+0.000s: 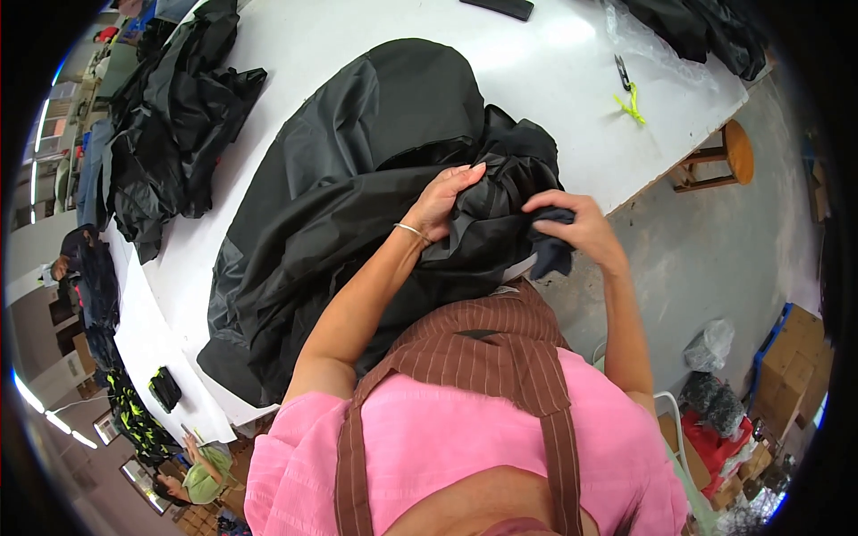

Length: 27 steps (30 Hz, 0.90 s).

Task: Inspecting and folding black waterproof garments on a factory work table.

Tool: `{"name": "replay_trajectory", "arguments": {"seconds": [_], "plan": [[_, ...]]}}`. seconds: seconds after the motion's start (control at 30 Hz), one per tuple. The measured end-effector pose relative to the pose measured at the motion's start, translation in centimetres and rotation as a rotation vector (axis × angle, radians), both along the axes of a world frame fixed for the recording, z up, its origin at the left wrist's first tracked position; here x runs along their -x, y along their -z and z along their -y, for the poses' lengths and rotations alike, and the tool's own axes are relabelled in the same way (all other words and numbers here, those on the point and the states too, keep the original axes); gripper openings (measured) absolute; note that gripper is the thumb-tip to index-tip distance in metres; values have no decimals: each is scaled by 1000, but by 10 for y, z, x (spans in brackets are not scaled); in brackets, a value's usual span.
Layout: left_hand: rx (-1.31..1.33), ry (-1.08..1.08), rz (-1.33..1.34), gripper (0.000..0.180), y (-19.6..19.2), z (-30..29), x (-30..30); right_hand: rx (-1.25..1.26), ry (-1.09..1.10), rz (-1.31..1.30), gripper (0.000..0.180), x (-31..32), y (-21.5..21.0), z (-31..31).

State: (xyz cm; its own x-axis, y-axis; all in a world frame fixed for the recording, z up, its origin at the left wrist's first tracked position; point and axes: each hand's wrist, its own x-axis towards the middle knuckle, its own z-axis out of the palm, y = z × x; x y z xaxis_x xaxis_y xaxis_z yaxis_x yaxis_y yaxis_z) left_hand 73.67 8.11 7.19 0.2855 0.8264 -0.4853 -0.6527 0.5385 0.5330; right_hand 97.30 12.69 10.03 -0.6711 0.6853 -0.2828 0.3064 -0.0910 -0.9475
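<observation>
A large black coated-fabric piece point(357, 125) spreads across the white table in front of me, its near part bunched up against my striped brown apron point(465, 353). My left hand point(436, 205), with a bracelet at its wrist, is closed on a gathered fold of this fabric, thumb and fingers pointing right. On the right side of the bunch, my right hand point(581, 232) pinches a small dark navy cloth part point(552, 255) between curled fingers. Whether that cloth part is joined to the black fabric cannot be seen.
On the white table point(572, 71) lie thread snips point(629, 94) tied with yellow-green ribbon, a flat black object point(499, 8) and more black fabric point(179, 125). A wooden stool point(738, 152) stands by the right edge. Cardboard boxes point(794, 371) sit lower right; another person point(201, 473) is lower left.
</observation>
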Motion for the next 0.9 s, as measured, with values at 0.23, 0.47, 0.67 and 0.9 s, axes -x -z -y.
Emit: {"name": "replay_trajectory", "arguments": {"seconds": [0.23, 0.47, 0.67, 0.9], "plan": [[-88, 109, -52, 20, 0, -3, -1, -395, 107, -197, 37, 32, -36, -4], [-149, 165, -115, 20, 5, 3, 2, -604, 57, 57, 25, 56, -21, -11], [-41, 154, -83, 20, -3, -5, -1, -680, 22, 21, 24, 56, -18, -16], [-339, 329, -471, 18, -31, -5, 1, -474, 346, -87, 29, 16, -31, -35]]}}
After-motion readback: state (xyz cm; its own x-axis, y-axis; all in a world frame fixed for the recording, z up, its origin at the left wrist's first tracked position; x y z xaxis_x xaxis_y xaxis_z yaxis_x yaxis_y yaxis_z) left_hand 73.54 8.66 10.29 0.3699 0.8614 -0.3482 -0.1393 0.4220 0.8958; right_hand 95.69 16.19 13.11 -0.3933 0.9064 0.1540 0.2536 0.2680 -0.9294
